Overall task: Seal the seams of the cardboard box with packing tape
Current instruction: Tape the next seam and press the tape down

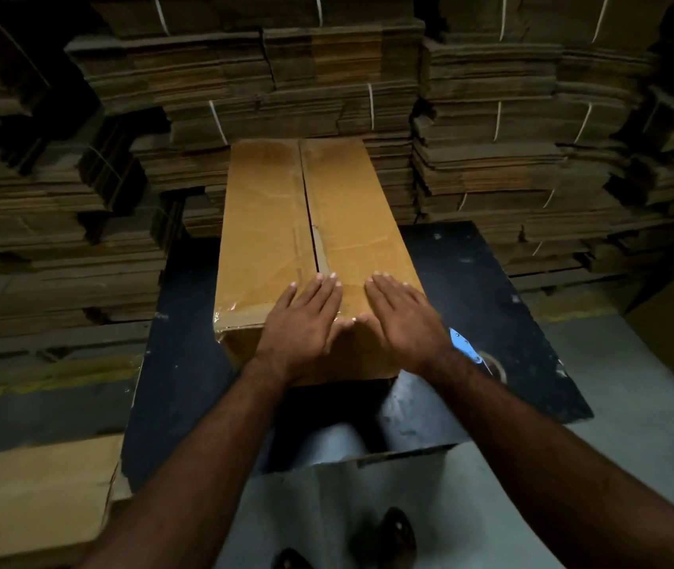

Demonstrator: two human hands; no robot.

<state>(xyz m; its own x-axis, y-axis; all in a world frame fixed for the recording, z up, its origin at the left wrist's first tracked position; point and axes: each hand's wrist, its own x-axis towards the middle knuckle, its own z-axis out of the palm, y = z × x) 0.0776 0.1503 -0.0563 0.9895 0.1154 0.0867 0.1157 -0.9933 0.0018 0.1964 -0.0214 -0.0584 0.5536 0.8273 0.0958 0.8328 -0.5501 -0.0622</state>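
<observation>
This is a packing storeroom or box warehouse. Bundles of flattened cardboard [327, 88], tied with white straps [371, 106], are stacked in tall walls behind and to both sides of a dark worktable [491, 289]. The floor [635, 404] is bare grey concrete, and the light is dim.

The near end of the cardboard box [314, 223] is partly covered by 2 flat hands, the left hand [300, 322] and right hand [403, 318], hiding the centre seam there. A blue tape dispenser [464, 346] by the tabletop's [187, 363] right edge is mostly hidden behind the right wrist; its roll is barely visible. Stacks of flattened cardboard [80, 223] run off the top and side edges into darkness. The feet [399, 535] near the bottom edge are blurred, one cut off.
</observation>
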